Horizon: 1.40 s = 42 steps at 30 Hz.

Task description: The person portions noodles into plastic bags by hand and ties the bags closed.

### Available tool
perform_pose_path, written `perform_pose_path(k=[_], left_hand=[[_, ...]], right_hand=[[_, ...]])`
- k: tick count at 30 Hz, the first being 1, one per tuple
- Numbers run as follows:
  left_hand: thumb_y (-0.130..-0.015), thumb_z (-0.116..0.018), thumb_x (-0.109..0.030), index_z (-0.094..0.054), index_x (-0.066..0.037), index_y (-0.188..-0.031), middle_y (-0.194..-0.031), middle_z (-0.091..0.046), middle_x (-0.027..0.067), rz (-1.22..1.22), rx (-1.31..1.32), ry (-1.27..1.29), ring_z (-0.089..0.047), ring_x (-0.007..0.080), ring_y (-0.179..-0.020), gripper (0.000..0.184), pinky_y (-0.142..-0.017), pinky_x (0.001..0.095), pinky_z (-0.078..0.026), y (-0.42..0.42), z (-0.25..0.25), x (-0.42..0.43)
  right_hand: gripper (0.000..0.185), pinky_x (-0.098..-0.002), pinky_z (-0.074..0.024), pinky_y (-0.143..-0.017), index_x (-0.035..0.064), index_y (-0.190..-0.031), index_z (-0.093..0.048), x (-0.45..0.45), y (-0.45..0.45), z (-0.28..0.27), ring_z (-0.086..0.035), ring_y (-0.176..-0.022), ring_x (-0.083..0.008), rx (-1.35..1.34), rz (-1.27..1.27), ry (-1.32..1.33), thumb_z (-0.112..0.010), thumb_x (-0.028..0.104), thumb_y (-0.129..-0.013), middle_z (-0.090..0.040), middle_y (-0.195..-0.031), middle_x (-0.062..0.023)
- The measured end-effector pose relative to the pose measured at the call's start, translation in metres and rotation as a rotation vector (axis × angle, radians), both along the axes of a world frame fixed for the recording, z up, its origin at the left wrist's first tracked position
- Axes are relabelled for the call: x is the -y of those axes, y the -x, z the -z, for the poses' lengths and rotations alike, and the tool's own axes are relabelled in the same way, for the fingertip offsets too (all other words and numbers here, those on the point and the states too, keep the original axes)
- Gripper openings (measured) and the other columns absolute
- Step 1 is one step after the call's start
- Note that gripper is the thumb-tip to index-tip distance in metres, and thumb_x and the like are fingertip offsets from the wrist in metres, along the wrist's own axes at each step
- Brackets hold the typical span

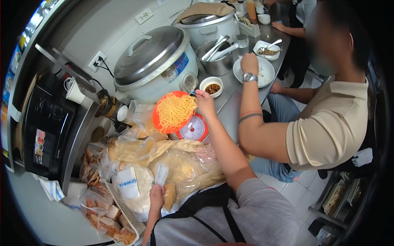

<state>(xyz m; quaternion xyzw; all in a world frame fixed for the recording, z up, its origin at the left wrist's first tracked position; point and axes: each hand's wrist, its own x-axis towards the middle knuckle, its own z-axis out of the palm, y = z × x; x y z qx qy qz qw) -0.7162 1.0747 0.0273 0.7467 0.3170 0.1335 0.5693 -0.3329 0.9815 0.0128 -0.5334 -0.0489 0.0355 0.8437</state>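
Note:
My left hand (156, 197) is closed round the gathered neck of a see-through plastic bag (168, 197) with something yellow-brown in it. My right hand (205, 103) has its fingers pinched together at the right edge of a heap of thin yellow noodles (176, 110). A small dark thing shows at those fingertips, too little of it to name. The noodles lie on the orange-red pan (156, 119) of a kitchen scale (193, 129), whose round dial faces up. Below the scale spreads a large open plastic bag (184, 164) with more yellow food inside.
A large rice cooker (150, 61) stands behind the scale, beside a bowl of dark sauce (212, 87) and a metal pot (217, 57) with utensils. At left are a black oven (45, 123) and a basket (123, 205) near bagged bread. A co-worker (328, 123) reaches over a white plate (266, 74).

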Motion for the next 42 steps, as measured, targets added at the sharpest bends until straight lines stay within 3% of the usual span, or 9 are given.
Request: perform_pose_path(k=[4,7,10,15,19,28,31,38,42], left_hand=[[-0.088,-0.035,-0.021,-0.042,-0.008,-0.062,-0.055,-0.040,-0.0028,-0.067,-0.002,0.024,-0.034,0.0049,-0.051,0.031,-0.047,0.0193,-0.029,0.010,0.015,-0.001],[-0.088,-0.035,-0.021,-0.042,-0.008,-0.061,-0.054,-0.039,-0.0027,-0.148,0.046,0.134,-0.034,0.0054,-0.051,0.030,-0.047,0.0198,-0.029,0.011,0.018,-0.003],[-0.088,-0.034,-0.021,-0.042,-0.008,-0.061,-0.053,-0.038,-0.0025,-0.152,0.029,0.169,-0.034,0.0061,-0.050,0.031,-0.046,0.0204,-0.028,0.014,0.024,-0.011],[-0.088,-0.035,-0.023,-0.041,-0.008,-0.060,-0.053,-0.038,-0.0020,-0.128,0.055,0.228,-0.033,0.0063,-0.049,0.032,-0.046,0.0209,-0.027,0.006,0.023,-0.019],[-0.088,-0.036,-0.024,-0.042,-0.008,-0.060,-0.052,-0.038,-0.0019,-0.127,0.104,0.306,-0.032,0.0065,-0.048,0.033,-0.046,0.0209,-0.026,0.007,0.030,-0.026],[-0.087,-0.038,-0.024,-0.042,-0.008,-0.061,-0.053,-0.039,-0.0023,-0.215,0.036,0.340,-0.032,0.0060,-0.048,0.031,-0.045,0.0198,-0.026,0.004,0.028,-0.027],[-0.087,-0.038,-0.023,-0.042,-0.008,-0.062,-0.053,-0.039,-0.0024,-0.219,0.051,0.351,-0.032,0.0056,-0.049,0.030,-0.045,0.0194,-0.026,0.005,0.028,-0.027],[-0.087,-0.037,-0.022,-0.043,-0.007,-0.061,-0.053,-0.038,-0.0029,-0.229,0.047,0.355,-0.033,0.0049,-0.049,0.031,-0.045,0.0189,-0.025,0.006,0.029,-0.028],[-0.087,-0.037,-0.023,-0.043,-0.007,-0.060,-0.052,-0.038,-0.0024,-0.207,0.058,0.336,-0.033,0.0054,-0.049,0.033,-0.045,0.0198,-0.026,0.006,0.031,-0.030]], right_hand=[[0.032,-0.0240,-0.0435,-0.066,-0.0040,-0.108,-0.047,-0.021,-0.036,0.020,-0.056,-0.079,-0.0159,-0.329,-0.316,0.080,-0.045,0.005,-0.077,-0.056,-0.092,-0.0115],[0.028,-0.0271,-0.0417,-0.056,-0.0011,-0.096,-0.056,-0.052,-0.064,0.052,-0.055,-0.067,-0.0165,-0.397,-0.253,-0.050,-0.045,0.000,-0.071,-0.058,-0.079,-0.0098],[0.017,-0.0294,-0.0413,-0.049,0.0011,-0.081,-0.058,-0.057,-0.088,0.072,-0.053,-0.052,-0.0161,0.135,-0.235,0.588,-0.045,0.008,-0.072,-0.058,-0.067,-0.0087],[0.023,-0.0287,-0.0424,-0.049,0.0002,-0.066,-0.056,-0.068,-0.086,0.054,-0.054,-0.051,-0.0143,-0.214,-0.147,0.384,-0.043,0.015,-0.077,-0.056,-0.058,-0.0074],[0.022,-0.0246,-0.0397,-0.041,0.0007,-0.060,-0.053,-0.067,-0.088,0.043,-0.050,-0.046,-0.0125,-0.625,-0.142,-0.065,-0.047,0.012,-0.078,-0.054,-0.057,-0.0056],[0.022,-0.0236,-0.0371,-0.043,-0.0011,-0.060,-0.054,-0.059,-0.087,0.027,-0.048,-0.046,-0.0109,-0.478,-0.148,0.310,-0.054,0.016,-0.074,-0.052,-0.054,-0.0040],[0.018,-0.0244,-0.0348,-0.036,0.0001,-0.057,-0.053,-0.061,-0.091,0.034,-0.047,-0.041,-0.0112,-0.535,-0.146,0.130,-0.053,0.011,-0.071,-0.052,-0.052,-0.0059],[0.019,-0.0256,-0.0384,-0.038,-0.0030,-0.058,-0.053,-0.066,-0.091,0.041,-0.047,-0.041,-0.0126,-0.523,-0.147,0.031,-0.052,0.011,-0.072,-0.053,-0.054,-0.0065],[0.018,-0.0257,-0.0379,-0.037,-0.0032,-0.060,-0.052,-0.063,-0.098,0.053,-0.046,-0.039,-0.0129,-0.360,-0.166,0.249,-0.052,0.011,-0.072,-0.053,-0.054,-0.0068]])
